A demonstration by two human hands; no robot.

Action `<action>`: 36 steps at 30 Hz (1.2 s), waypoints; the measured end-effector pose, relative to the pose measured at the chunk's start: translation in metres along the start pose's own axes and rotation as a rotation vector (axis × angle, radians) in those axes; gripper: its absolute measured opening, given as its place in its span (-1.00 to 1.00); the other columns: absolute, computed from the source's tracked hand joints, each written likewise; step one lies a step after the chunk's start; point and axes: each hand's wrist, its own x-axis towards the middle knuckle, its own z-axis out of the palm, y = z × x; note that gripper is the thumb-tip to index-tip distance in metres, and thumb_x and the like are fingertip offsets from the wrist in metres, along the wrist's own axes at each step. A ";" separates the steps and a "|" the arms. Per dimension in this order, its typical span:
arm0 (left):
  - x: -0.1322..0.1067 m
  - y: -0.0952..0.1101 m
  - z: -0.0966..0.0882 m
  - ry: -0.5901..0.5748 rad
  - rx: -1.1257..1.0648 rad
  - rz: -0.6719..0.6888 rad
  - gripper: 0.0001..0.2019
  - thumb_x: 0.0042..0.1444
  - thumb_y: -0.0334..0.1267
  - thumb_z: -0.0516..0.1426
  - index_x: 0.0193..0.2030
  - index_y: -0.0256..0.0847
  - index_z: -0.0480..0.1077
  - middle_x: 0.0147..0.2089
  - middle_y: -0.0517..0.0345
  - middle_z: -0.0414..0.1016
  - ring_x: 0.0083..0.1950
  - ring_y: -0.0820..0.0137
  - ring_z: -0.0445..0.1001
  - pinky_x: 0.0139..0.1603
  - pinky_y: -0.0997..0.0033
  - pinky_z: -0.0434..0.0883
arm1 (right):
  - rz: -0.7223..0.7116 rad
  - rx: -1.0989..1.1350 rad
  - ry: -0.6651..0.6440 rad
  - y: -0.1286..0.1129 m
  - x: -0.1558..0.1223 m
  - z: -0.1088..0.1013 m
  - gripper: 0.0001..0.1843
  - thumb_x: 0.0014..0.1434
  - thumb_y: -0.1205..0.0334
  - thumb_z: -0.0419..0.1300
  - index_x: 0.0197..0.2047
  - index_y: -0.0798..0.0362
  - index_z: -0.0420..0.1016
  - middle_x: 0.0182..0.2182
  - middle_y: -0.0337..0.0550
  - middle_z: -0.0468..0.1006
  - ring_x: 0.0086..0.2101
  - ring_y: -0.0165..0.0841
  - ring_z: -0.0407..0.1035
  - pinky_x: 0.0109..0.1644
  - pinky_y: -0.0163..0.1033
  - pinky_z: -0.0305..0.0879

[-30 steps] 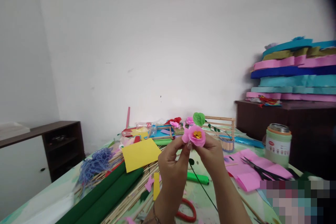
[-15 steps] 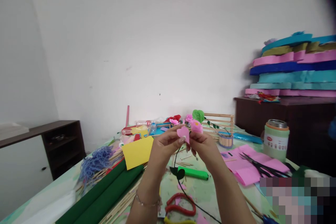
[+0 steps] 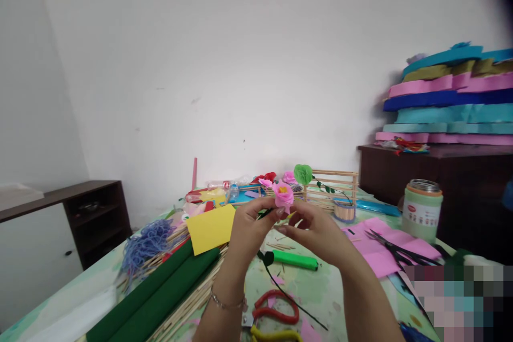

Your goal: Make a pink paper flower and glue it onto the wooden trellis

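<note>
My left hand (image 3: 250, 230) and my right hand (image 3: 316, 232) meet above the table, fingers pinched round the base of a small pink paper flower (image 3: 283, 195) with a yellow centre. The flower points upward between the fingertips. A thin dark wire stem (image 3: 294, 302) with a dark green leaf (image 3: 267, 257) hangs from it down to the table. A bracelet circles my left wrist. Below the hands lie a green lighter (image 3: 295, 260) and red-handled pliers (image 3: 276, 312).
Green paper rolls (image 3: 156, 294), wooden sticks, a yellow sheet (image 3: 211, 227) and blue yarn (image 3: 146, 243) lie at left. Pink paper with black scissors (image 3: 395, 254) and a lidded jar (image 3: 422, 209) are at right. A stick frame (image 3: 334, 186) with paper flowers stands behind. Stacked coloured paper rests on a dark cabinet.
The flower has been turned upright between my fingers and sits a little lower and left. The loose pink petal held in front of it half a second ago is no longer separate.
</note>
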 end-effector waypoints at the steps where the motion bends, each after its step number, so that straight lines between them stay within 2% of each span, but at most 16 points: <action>1: 0.001 0.000 -0.001 -0.011 -0.001 -0.013 -0.88 -0.07 -0.27 0.30 -0.34 -0.20 0.62 -0.27 0.05 0.65 -0.21 0.27 0.57 -0.12 0.33 0.46 | 0.006 0.045 -0.007 0.000 -0.001 -0.004 -0.67 0.04 0.14 0.29 -0.10 0.01 0.53 -0.28 -0.15 0.54 -0.40 -0.36 0.40 -0.40 -0.29 0.31; 2: 0.001 -0.001 -0.001 -0.021 -0.002 -0.028 -0.87 -0.07 -0.27 0.31 -0.34 -0.20 0.61 -0.29 0.05 0.65 -0.23 0.29 0.57 -0.14 0.35 0.46 | 0.018 0.082 0.011 0.001 -0.002 -0.007 -0.60 0.07 0.10 0.28 -0.01 0.01 0.49 -0.23 -0.11 0.54 -0.37 -0.35 0.40 -0.39 -0.28 0.32; 4: 0.003 -0.003 -0.001 -0.026 0.003 -0.061 -0.87 -0.09 -0.27 0.31 -0.35 -0.22 0.61 -0.32 0.06 0.64 -0.27 0.33 0.55 -0.18 0.39 0.45 | 0.058 0.108 0.084 0.003 -0.002 -0.011 -0.55 0.08 0.01 0.27 0.00 0.03 0.47 -0.25 -0.10 0.53 -0.38 -0.36 0.38 -0.39 -0.28 0.31; 7: 0.002 -0.006 0.002 -0.050 0.012 -0.108 -0.87 -0.11 -0.27 0.32 -0.38 -0.24 0.59 -0.38 0.08 0.62 -0.33 0.36 0.53 -0.26 0.42 0.44 | 0.099 0.066 0.198 0.005 0.002 -0.009 -0.61 -0.01 -0.03 0.34 -0.20 0.07 0.54 -0.45 -0.21 0.47 -0.46 -0.39 0.30 -0.42 -0.29 0.23; 10: 0.000 -0.004 0.006 -0.092 -0.029 -0.153 -0.84 -0.13 -0.24 0.35 -0.39 -0.25 0.58 -0.43 0.09 0.60 -0.36 0.36 0.53 -0.27 0.40 0.45 | 0.073 0.124 0.284 0.007 0.005 -0.004 -0.69 -0.03 -0.01 0.35 -0.39 0.09 0.51 -0.55 -0.26 0.41 -0.53 -0.44 0.21 -0.48 -0.31 0.14; 13: -0.002 -0.001 0.010 -0.075 -0.117 -0.214 -0.78 -0.13 -0.18 0.36 -0.34 -0.26 0.58 -0.43 0.10 0.60 -0.38 0.38 0.54 -0.25 0.40 0.46 | 0.057 0.181 0.342 0.008 0.005 -0.003 -0.69 -0.04 0.00 0.36 -0.47 0.08 0.47 -0.59 -0.30 0.35 -0.56 -0.47 0.15 -0.51 -0.33 0.07; 16: -0.002 -0.001 0.013 -0.007 -0.186 -0.236 -0.70 -0.15 -0.12 0.38 -0.31 -0.27 0.57 -0.42 0.09 0.61 -0.37 0.37 0.56 -0.24 0.38 0.48 | 0.048 0.244 0.384 0.011 0.004 -0.008 -0.66 -0.06 -0.03 0.38 -0.45 0.08 0.49 -0.59 -0.29 0.38 -0.57 -0.48 0.15 -0.53 -0.34 0.05; 22: 0.002 -0.001 0.016 0.177 -0.331 -0.146 -0.61 -0.26 -0.14 0.41 -0.35 -0.27 0.41 -0.35 0.07 0.64 -0.43 0.38 0.59 -0.27 0.40 0.49 | 0.071 0.369 0.523 0.015 0.005 -0.016 -0.60 -0.11 -0.08 0.42 -0.41 0.09 0.52 -0.59 -0.26 0.41 -0.57 -0.46 0.18 -0.53 -0.34 0.13; 25: 0.003 -0.001 0.013 0.199 -0.383 -0.145 -0.51 -0.25 -0.21 0.42 -0.20 -0.24 0.33 -0.38 0.09 0.65 -0.44 0.37 0.60 -0.27 0.39 0.49 | 0.082 0.415 0.602 0.013 0.005 -0.015 -0.60 -0.15 -0.07 0.44 -0.41 0.08 0.53 -0.62 -0.29 0.41 -0.57 -0.45 0.23 -0.49 -0.32 0.22; 28: 0.004 -0.001 0.010 0.235 -0.407 -0.109 -0.41 -0.30 -0.26 0.44 -0.09 -0.25 0.33 -0.45 0.18 0.62 -0.38 0.34 0.61 -0.21 0.35 0.50 | 0.086 0.451 0.617 0.011 0.004 -0.015 -0.64 -0.14 -0.03 0.45 -0.42 0.06 0.53 -0.62 -0.30 0.44 -0.56 -0.46 0.29 -0.43 -0.32 0.32; 33: -0.001 0.003 0.007 0.323 -0.246 0.011 -0.62 -0.30 -0.36 0.38 -0.24 -0.27 0.51 -0.35 0.11 0.64 -0.28 0.30 0.60 -0.26 0.39 0.51 | 0.110 0.470 0.577 0.006 0.000 -0.017 -0.65 -0.12 -0.02 0.45 -0.40 0.07 0.54 -0.43 -0.11 0.62 -0.37 -0.29 0.52 -0.29 -0.20 0.51; 36: -0.008 0.007 0.008 0.336 -0.126 0.170 -0.73 -0.26 -0.44 0.31 -0.31 -0.21 0.56 -0.39 0.17 0.62 -0.36 0.34 0.57 -0.32 0.41 0.50 | 0.096 0.401 0.559 -0.001 -0.004 -0.014 -0.66 -0.10 -0.02 0.43 -0.40 0.08 0.58 -0.42 -0.09 0.63 -0.36 -0.28 0.52 -0.36 -0.23 0.53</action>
